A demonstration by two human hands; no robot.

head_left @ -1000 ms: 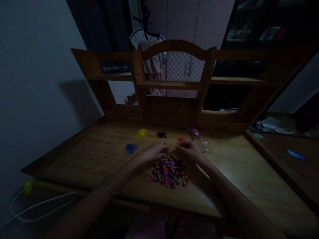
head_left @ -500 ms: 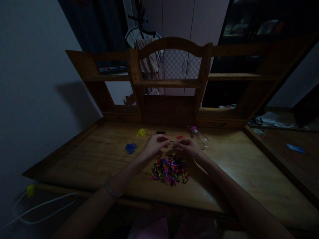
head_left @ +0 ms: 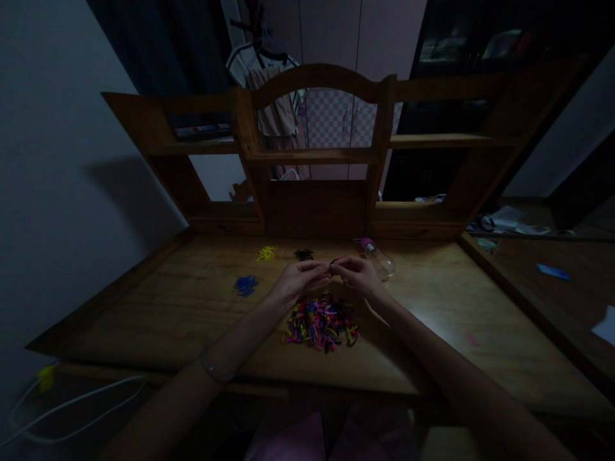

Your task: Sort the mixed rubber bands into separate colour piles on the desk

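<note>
My left hand [head_left: 300, 280] and my right hand [head_left: 358, 274] meet fingertip to fingertip above the desk, both closed in a pinch. Between them is a small black hair tie [head_left: 332, 264], partly covered by the fingers. Just below lies a mixed heap of small coloured hair ties [head_left: 319, 322], in pink, yellow, red, blue and black. Beyond my hands are a yellow pile [head_left: 266, 253] and a black pile [head_left: 303, 255]; a blue pile [head_left: 246, 285] sits further left. A bit of red [head_left: 339, 260] shows behind my right fingers, mostly hidden.
A clear bulb-shaped bottle with a pink cap [head_left: 382, 261] lies behind my right hand. Wooden shelving [head_left: 314, 157] rises along the back of the desk [head_left: 182, 307]. At the right, a lower surface holds a blue packet [head_left: 553, 272]. A white cable [head_left: 77, 400] hangs at the left.
My fingertips have come together, closing the small gap between my hands. The black pieces that showed between them are now mostly covered. The whole view has shifted slightly.
</note>
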